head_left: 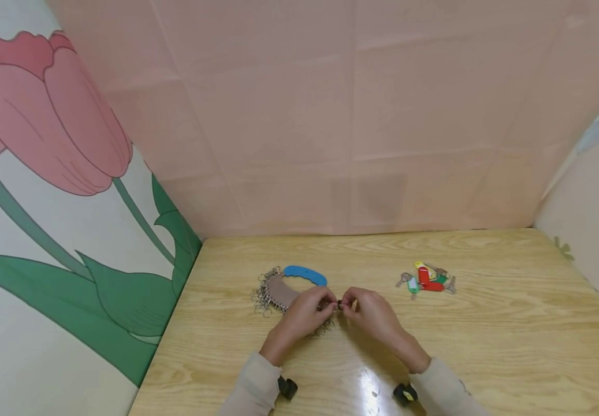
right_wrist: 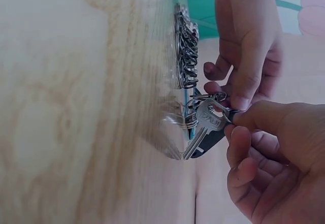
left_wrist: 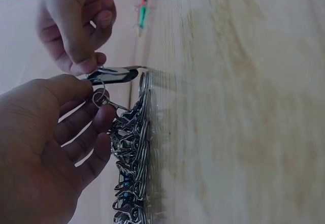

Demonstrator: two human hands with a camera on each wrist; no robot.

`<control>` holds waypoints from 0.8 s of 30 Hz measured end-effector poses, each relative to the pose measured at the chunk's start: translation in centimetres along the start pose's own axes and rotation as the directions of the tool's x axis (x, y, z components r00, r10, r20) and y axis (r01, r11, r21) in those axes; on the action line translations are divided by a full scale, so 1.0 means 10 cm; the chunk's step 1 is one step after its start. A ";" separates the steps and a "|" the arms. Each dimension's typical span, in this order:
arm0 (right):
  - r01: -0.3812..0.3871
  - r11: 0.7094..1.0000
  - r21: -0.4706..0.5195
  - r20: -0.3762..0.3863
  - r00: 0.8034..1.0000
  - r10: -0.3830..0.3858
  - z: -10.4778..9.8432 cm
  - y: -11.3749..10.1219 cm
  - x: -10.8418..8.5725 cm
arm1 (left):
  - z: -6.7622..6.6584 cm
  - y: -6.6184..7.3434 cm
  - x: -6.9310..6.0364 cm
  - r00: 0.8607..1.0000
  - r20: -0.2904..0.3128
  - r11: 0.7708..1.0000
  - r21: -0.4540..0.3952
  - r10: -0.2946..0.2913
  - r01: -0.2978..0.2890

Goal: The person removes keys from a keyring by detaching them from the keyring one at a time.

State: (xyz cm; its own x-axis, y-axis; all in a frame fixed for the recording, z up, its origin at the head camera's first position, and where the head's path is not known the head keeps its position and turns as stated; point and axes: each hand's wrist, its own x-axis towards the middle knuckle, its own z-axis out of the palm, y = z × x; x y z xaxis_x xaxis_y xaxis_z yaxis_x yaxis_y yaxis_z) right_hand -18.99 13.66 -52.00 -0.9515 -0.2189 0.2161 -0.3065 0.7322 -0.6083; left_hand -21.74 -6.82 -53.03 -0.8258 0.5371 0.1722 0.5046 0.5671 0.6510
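My left hand pinches a small metal ring at the edge of a key holder. This holder has a blue handle, a brown plate and a fringe of metal clips and rings. Close beside it, my right hand pinches a black key tag by its ring end. From the tag hangs a silver key, best seen in the right wrist view. The fingertips of both hands nearly meet. Whether the two rings are linked is hard to tell.
To the right on the wooden table lies a loose group of keys with red tags, a green tag, a green-and-white tag and a yellow one. A pink cloth wall rises behind the table.
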 end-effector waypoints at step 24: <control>0.035 0.999 0.039 0.057 0.998 -0.037 0.03 0.08 0.04 | 0.01 -0.02 0.04 0.999 0.050 0.988 -0.154 -0.008 0.016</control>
State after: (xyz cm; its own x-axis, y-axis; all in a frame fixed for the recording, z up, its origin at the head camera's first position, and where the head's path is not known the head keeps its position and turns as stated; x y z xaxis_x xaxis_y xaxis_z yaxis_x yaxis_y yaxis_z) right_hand -19.59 13.97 -52.64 -0.9394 -0.2822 0.1947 -0.3402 0.6985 -0.6296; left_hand -22.12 -6.68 -53.17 -0.8163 0.5629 0.1293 0.4462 0.4725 0.7600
